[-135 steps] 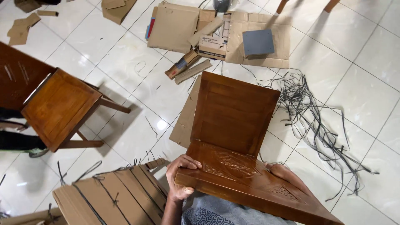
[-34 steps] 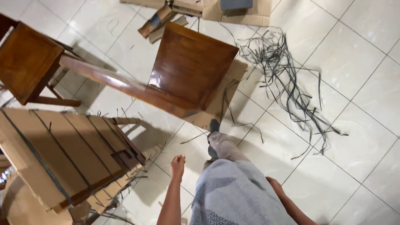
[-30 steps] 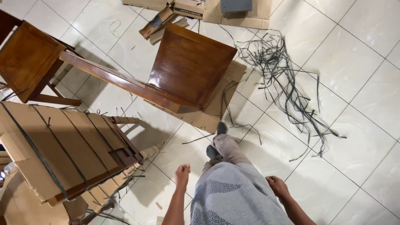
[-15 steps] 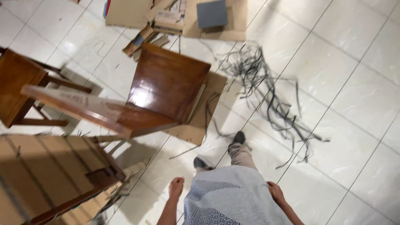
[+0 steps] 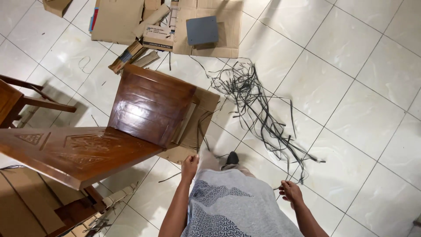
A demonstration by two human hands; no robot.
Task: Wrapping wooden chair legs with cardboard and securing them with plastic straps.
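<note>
Hands [image 5: 190, 166] hang empty near wooden chair [image 5: 149, 109].

Furniture unpacking room: wooden chair [image 5: 144, 109], torn cardboard [image 5: 131, 17], cut strapping [image 5: 258, 114], tiled floor [image 5: 359, 87].

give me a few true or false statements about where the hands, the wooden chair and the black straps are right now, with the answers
1. Both hands are empty. True: the left hand and right hand hang beside the body with nothing in their grip.
2. The wooden chair stands on a flat piece of cardboard. True.
3. The black straps are wound around the chair's seat. False: they lie loose on the tiled floor beside it.
4. The grey square pad lies on the chair seat. False: it lies on cardboard farther off.
</note>
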